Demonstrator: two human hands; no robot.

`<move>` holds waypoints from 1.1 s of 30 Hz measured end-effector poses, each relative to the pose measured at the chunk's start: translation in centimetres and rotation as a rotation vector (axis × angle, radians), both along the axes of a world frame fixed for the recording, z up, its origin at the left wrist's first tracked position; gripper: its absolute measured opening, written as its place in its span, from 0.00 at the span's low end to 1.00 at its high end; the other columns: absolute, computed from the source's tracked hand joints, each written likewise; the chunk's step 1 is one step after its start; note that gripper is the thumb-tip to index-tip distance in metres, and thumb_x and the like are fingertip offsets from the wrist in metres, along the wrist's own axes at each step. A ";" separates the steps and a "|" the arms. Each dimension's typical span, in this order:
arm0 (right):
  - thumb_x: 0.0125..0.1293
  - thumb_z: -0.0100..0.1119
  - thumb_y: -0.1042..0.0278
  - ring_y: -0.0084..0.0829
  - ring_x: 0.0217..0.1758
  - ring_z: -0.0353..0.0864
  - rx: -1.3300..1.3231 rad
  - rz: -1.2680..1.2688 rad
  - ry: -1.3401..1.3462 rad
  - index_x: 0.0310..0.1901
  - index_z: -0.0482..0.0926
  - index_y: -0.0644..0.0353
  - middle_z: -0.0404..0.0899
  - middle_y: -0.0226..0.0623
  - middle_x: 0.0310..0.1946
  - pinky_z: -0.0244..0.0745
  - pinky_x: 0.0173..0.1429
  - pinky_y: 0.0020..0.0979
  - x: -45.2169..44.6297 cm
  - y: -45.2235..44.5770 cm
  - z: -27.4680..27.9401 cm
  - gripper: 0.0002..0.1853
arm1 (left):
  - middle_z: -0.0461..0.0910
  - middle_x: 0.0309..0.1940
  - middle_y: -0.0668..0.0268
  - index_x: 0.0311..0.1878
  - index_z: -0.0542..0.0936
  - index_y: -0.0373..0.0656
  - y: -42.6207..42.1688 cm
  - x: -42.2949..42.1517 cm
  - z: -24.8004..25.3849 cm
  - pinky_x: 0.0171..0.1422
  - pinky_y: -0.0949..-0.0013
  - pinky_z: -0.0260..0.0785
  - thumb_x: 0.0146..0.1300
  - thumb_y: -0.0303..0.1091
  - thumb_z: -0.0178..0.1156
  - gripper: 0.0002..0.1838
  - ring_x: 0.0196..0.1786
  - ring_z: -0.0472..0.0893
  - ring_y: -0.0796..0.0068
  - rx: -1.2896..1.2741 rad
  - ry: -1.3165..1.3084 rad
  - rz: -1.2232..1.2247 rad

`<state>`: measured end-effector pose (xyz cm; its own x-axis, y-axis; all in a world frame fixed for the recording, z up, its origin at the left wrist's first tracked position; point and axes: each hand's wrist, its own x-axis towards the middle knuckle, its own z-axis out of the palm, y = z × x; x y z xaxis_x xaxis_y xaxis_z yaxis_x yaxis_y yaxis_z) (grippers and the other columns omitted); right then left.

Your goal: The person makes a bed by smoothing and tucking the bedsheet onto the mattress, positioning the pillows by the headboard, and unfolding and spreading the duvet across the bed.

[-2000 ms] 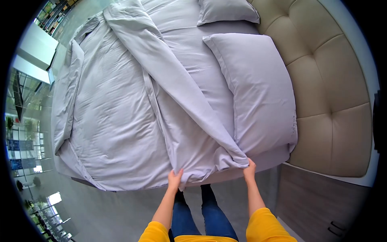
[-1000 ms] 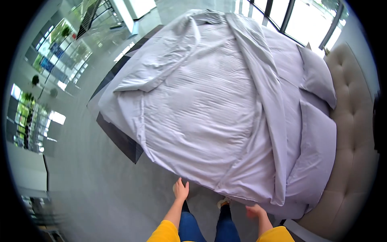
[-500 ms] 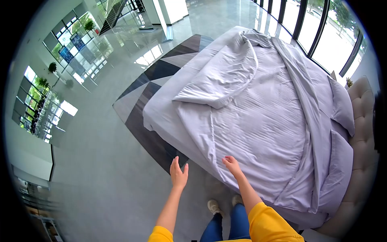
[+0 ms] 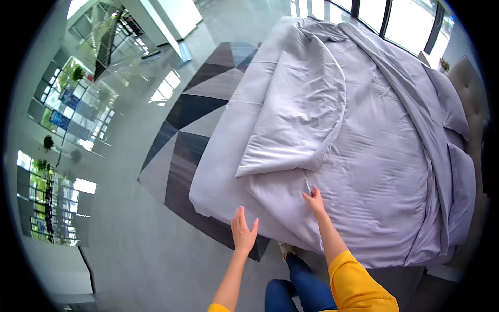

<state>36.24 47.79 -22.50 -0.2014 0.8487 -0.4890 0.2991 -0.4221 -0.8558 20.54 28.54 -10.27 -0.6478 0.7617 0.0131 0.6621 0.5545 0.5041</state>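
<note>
A rumpled lilac duvet [image 4: 377, 171] covers much of the bed, with its far-left part folded back into a rounded flap [image 4: 301, 109]. My right hand [image 4: 315, 202] is at the duvet just below that flap, thumb and fingers closed on what looks like a narrow fold of it. The exact grip is small and partly hidden. To its left, my left hand [image 4: 243, 231] hovers open with fingers stretched, apart from the bed's near-left edge. Below the duvet shows the lilac fitted sheet [image 4: 218, 177] at the foot of the mattress.
Two lilac pillows [image 4: 460, 182] lean by the tufted headboard [image 4: 468, 91] at right. A patterned grey rug [image 4: 182, 177] extends under the bed's foot. Glossy grey floor [image 4: 130, 223] lies left; tall windows [image 4: 408, 21] stand behind. My legs [image 4: 306, 286] are close to the bed.
My view has shifted and I have stepped closer to the bed. My right hand has come to the duvet near the folded flap. My left hand stays open.
</note>
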 end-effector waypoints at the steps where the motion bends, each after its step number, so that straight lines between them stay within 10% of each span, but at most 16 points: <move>1: 0.44 0.64 0.61 0.39 0.56 0.63 0.063 0.005 -0.047 0.55 0.58 0.68 0.64 0.50 0.51 0.59 0.57 0.32 -0.9 0.6 -2.3 0.38 | 0.58 0.58 0.58 0.60 0.54 0.39 0.4 -1.4 -0.6 0.65 0.58 0.43 0.53 0.43 0.54 0.34 0.63 0.54 0.64 -0.016 -0.014 0.000; 11: 0.53 0.56 0.66 0.22 0.37 0.71 -0.073 0.241 0.099 0.41 0.73 0.64 0.75 0.32 0.33 0.66 0.43 0.26 -9.0 -1.0 2.7 0.15 | 0.62 0.55 0.61 0.54 0.65 0.47 14.1 -12.9 -5.8 0.60 0.60 0.52 0.48 0.37 0.57 0.27 0.59 0.60 0.66 -0.086 0.365 -0.517; 15: 0.53 0.54 0.62 0.25 0.34 0.73 -0.124 0.395 -0.105 0.40 0.73 0.62 0.77 0.35 0.30 0.65 0.40 0.28 -10.5 -5.6 4.0 0.16 | 0.73 0.41 0.60 0.44 0.71 0.41 16.2 -17.2 -8.2 0.48 0.63 0.63 0.51 0.32 0.53 0.15 0.47 0.71 0.63 0.002 0.032 -0.536; 20: 0.48 0.54 0.57 0.39 0.32 0.74 -0.095 0.595 -0.082 0.35 0.75 0.60 0.76 0.44 0.26 0.66 0.38 0.35 -10.9 -9.6 2.2 0.16 | 0.75 0.25 0.56 0.34 0.72 0.33 16.5 -20.6 -5.9 0.36 0.67 0.63 0.57 0.31 0.48 0.10 0.27 0.72 0.67 0.299 -0.436 0.085; 24: 0.45 0.59 0.55 0.39 0.33 0.74 -0.184 0.763 -0.160 0.35 0.76 0.63 0.76 0.46 0.27 0.67 0.40 0.35 -11.2 -7.8 4.4 0.19 | 0.74 0.34 0.65 0.43 0.73 0.38 12.8 -21.9 -10.4 0.34 0.67 0.66 0.59 0.39 0.50 0.15 0.35 0.72 0.72 0.222 -0.900 0.554; 27: 0.40 0.64 0.57 0.40 0.37 0.74 0.134 0.156 -0.248 0.47 0.67 0.66 0.75 0.49 0.32 0.67 0.44 0.34 -13.7 -5.0 4.7 0.32 | 0.73 0.29 0.65 0.38 0.71 0.34 12.1 -23.7 -11.4 0.21 0.74 0.65 0.59 0.36 0.49 0.13 0.30 0.72 0.76 0.079 -1.088 0.706; 31: 0.40 0.65 0.61 0.42 0.38 0.75 0.427 -0.087 -0.281 0.56 0.55 0.62 0.75 0.48 0.36 0.69 0.43 0.33 -19.1 -2.2 -1.2 0.41 | 0.71 0.37 0.60 0.43 0.68 0.35 11.0 -25.6 -11.7 0.33 0.69 0.68 0.56 0.38 0.52 0.17 0.37 0.72 0.68 -0.169 -0.977 0.403; 33: 0.41 0.63 0.63 0.41 0.38 0.75 0.061 -0.235 0.020 0.52 0.63 0.63 0.76 0.46 0.34 0.70 0.41 0.34 -21.2 -1.6 -0.2 0.34 | 0.66 0.45 0.57 0.48 0.66 0.39 11.2 -24.1 -10.4 0.49 0.60 0.61 0.51 0.42 0.57 0.24 0.47 0.67 0.62 0.193 -0.090 -0.025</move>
<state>15.03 46.19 -22.72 -0.0042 0.9014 -0.4330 0.1815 -0.4251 -0.8867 -3.59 39.70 -20.70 -0.6335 0.7668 0.1033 0.6223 0.4257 0.6569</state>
